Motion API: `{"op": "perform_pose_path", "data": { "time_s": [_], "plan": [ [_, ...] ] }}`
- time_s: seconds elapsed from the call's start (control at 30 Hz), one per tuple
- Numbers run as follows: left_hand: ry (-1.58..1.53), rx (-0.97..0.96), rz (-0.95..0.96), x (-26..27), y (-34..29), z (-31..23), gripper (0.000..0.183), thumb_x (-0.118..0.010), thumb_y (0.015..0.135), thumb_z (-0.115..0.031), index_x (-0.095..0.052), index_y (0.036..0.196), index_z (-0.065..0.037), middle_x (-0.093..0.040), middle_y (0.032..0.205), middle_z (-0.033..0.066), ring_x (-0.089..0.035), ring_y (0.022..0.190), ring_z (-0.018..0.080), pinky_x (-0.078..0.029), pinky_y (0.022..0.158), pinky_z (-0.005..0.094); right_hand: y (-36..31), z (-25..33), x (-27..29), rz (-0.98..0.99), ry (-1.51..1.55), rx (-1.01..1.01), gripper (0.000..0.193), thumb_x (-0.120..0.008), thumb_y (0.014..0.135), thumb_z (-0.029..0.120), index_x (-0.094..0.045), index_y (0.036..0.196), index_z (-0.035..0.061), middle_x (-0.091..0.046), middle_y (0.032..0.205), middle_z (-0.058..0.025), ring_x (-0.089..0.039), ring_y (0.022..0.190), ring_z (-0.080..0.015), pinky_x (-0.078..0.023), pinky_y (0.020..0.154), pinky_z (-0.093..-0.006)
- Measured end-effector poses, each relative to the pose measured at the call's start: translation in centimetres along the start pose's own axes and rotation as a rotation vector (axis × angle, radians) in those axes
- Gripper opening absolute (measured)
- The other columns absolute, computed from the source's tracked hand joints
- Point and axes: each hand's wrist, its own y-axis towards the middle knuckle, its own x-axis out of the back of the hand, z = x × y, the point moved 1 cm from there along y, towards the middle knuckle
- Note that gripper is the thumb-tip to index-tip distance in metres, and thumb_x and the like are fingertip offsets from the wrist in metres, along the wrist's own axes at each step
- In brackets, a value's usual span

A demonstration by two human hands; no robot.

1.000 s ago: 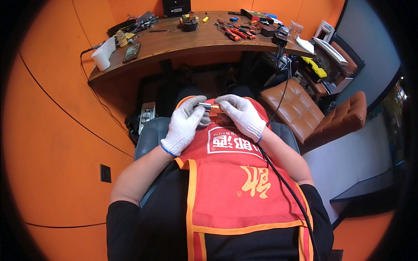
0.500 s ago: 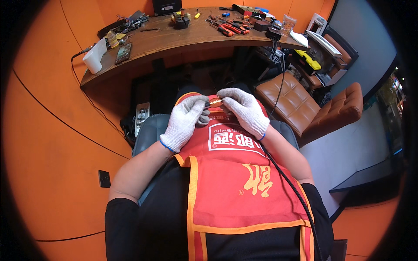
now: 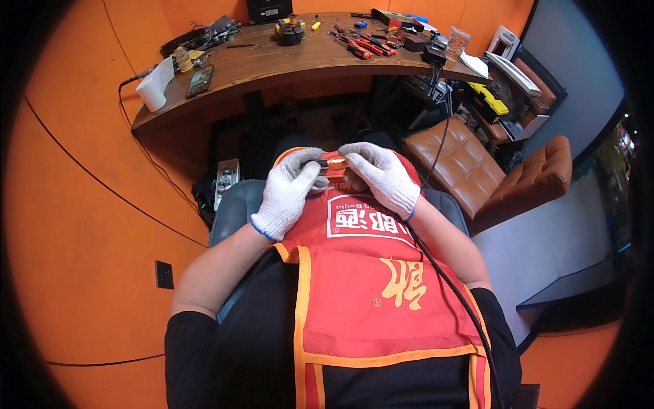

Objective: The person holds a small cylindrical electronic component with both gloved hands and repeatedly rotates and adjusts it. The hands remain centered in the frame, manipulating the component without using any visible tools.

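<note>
Both gloved hands have drifted slightly lower over the red apron (image 3: 381, 286). Left hand (image 3: 289, 191) and right hand (image 3: 381, 178) pinch a small orange cylindrical part (image 3: 336, 163) between them; it looks light, rigid, slippery—best gripped at its ends.
</note>
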Motion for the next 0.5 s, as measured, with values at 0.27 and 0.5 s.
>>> {"op": "perform_pose_path", "data": {
  "time_s": [0.27, 0.5],
  "plan": [
    [-0.009, 0.006, -0.005, 0.13, -0.37, -0.11, 0.031, -0.054, 0.107, -0.021, -0.061, 0.129, 0.001, -0.069, 0.101, 0.0081, -0.067, 0.081, 0.0119, -0.057, 0.075, 0.0247, -0.26, 0.71, -0.44, 0.042, -0.258, 0.186, 0.033, -0.058, 0.105, 0.018, -0.06, 0.132, -0.0011, -0.068, 0.108, -0.0069, -0.063, 0.096, -0.0111, -0.052, 0.09, -0.0254],
    [-0.044, 0.079, -0.01, -0.08, -0.68, -0.32, 0.029, -0.052, 0.108, -0.021, -0.063, 0.127, -0.002, -0.068, 0.095, 0.0054, -0.063, 0.076, 0.0094, -0.055, 0.072, 0.024, 0.07, 0.47, -0.4, 0.0, -0.298, 0.277, 0.032, -0.054, 0.107, 0.023, -0.062, 0.128, -0.0009, -0.064, 0.092, -0.0016, -0.058, 0.079, -0.0078, -0.05, 0.073, -0.0219]
  ]
}}
